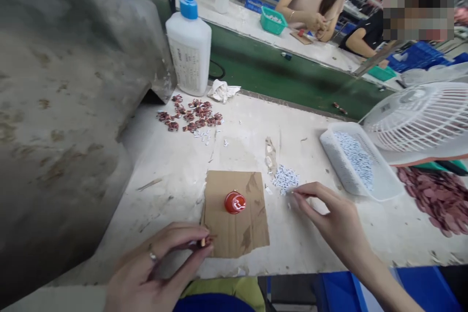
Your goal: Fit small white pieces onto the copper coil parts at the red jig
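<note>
My left hand (161, 263) pinches a small reddish-brown piece (207, 241) between thumb and forefinger, over the near left edge of a cardboard square (219, 219). On that cardboard stands a small, glossy red cap-like cup (234, 202). My right hand (329, 214) has its thumb and forefinger pinched together at the right edge of a pile of tiny white-and-blue pieces (285, 178). What lies between those fingertips is too small to make out. Several reddish-brown pieces (195, 114) like the held one lie in a cluster at the far left, with a few white bits beside them.
A white bottle with a blue nozzle (190, 53) and crumpled tissue (222, 91) stand at the back. A grey metal housing (73, 107) borders the left. On the right are a white basket of tiny pieces (331, 148), a fan (420, 117) and flat reddish discs (435, 200). Co-workers sit opposite.
</note>
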`<state>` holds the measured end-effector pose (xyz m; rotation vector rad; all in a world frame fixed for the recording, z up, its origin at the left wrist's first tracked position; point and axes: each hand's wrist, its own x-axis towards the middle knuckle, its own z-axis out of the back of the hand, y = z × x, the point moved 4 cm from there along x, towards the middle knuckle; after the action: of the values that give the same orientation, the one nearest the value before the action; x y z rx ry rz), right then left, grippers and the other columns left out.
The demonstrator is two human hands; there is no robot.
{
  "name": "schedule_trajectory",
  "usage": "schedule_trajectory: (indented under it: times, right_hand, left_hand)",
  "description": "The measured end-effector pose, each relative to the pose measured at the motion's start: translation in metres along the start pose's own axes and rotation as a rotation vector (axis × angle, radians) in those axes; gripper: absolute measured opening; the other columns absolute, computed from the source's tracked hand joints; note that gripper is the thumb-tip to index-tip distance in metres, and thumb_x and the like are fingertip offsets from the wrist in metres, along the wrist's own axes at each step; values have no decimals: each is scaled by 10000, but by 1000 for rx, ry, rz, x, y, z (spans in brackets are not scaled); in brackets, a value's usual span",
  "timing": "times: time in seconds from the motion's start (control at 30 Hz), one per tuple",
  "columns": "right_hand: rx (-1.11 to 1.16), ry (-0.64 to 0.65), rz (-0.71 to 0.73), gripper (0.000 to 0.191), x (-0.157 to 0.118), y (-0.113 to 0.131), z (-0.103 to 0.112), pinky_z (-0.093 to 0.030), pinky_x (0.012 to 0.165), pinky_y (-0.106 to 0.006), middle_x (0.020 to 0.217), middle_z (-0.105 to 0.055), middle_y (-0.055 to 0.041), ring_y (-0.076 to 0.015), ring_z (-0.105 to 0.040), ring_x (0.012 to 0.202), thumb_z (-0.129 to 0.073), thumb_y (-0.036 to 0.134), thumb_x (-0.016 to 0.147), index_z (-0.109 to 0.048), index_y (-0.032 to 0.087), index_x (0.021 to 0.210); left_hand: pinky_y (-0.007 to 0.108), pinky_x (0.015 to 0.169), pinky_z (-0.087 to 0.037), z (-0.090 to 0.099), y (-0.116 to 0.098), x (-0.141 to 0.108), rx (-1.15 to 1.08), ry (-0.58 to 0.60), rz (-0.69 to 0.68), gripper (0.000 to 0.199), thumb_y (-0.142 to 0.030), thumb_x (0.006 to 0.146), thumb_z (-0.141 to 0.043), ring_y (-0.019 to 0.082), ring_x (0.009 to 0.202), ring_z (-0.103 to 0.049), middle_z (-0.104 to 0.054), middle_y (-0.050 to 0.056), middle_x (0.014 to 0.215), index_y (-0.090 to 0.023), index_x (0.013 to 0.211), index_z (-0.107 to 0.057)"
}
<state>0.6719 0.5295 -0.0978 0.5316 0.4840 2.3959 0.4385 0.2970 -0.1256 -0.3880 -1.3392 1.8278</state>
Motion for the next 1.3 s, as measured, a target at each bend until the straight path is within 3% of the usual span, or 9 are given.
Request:
schedule_trajectory:
  times: [0.13, 0.27, 0.57, 0.8, 0.9, 1.1, 1.3]
  right_hand:
    - [201, 83, 49, 55, 9, 38, -12, -602, 727, -269, 912, -751, -9, -165, -737, 822, -672, 205, 999, -693, 251, 977]
    - [312, 134, 131, 134, 18, 67, -26, -595, 731, -242, 938, -746, -2, -144, -729, 841, -667, 129, 993, -700, 258, 1005]
    - [193, 110, 243, 189, 23, 79, -35, -604, 686, -269, 998, -747, -40, -167, -732, 832, -640, 99, 990, -713, 251, 1074]
    - [175, 106, 265, 197, 25, 82, -34, -627, 706, -290, 1010, -760, -55, -195, -753, 871, -633, 103, 986, -722, 262, 1064]
    - [226, 91, 217, 201, 23, 83, -31, -631, 714, -293, 990, -766, -49, -197, -755, 865, -647, 103, 976, -732, 267, 1056]
    - [570, 101, -69, 132, 18, 93, -29, -644, 619, -257, 873, -785, -25, -191, -751, 747, -719, 178, 932, -782, 294, 917]
    - [659, 126, -59, 192, 10, 107, -29, -671, 649, -321, 914, -793, -48, -230, -767, 820, -710, 158, 933, -795, 321, 987]
  left_hand:
    - [-28, 877, -562, -4, -13, 6, 52, 46, -38, 133, -247, 921, -766, 6, 839, -787, -804, -149, 989, -322, 1023, -725]
    - [11, 865, -593, -5, -20, 8, 16, 37, -113, 205, -171, 943, -731, 14, 864, -775, -790, -100, 1017, -301, 1102, -730]
    - [-15, 837, -574, -4, -18, 5, -20, 14, -12, 232, -125, 886, -782, 13, 812, -775, -802, -102, 953, -288, 1047, -752]
    - [32, 787, -606, -5, -18, 9, -110, 35, -61, 210, -97, 882, -778, 39, 791, -770, -798, -58, 929, -251, 1024, -761]
    - [30, 777, -600, -10, -21, 9, -115, 23, -60, 177, -122, 873, -799, 36, 765, -764, -798, -58, 900, -237, 1004, -766]
    - [-5, 811, -570, -19, -30, 9, -146, 5, -43, 205, -136, 829, -851, 13, 762, -762, -802, -85, 902, -241, 981, -762]
    - [37, 788, -599, -22, -37, 12, -201, 31, -69, 143, -126, 857, -818, 45, 771, -767, -796, -45, 874, -204, 956, -751]
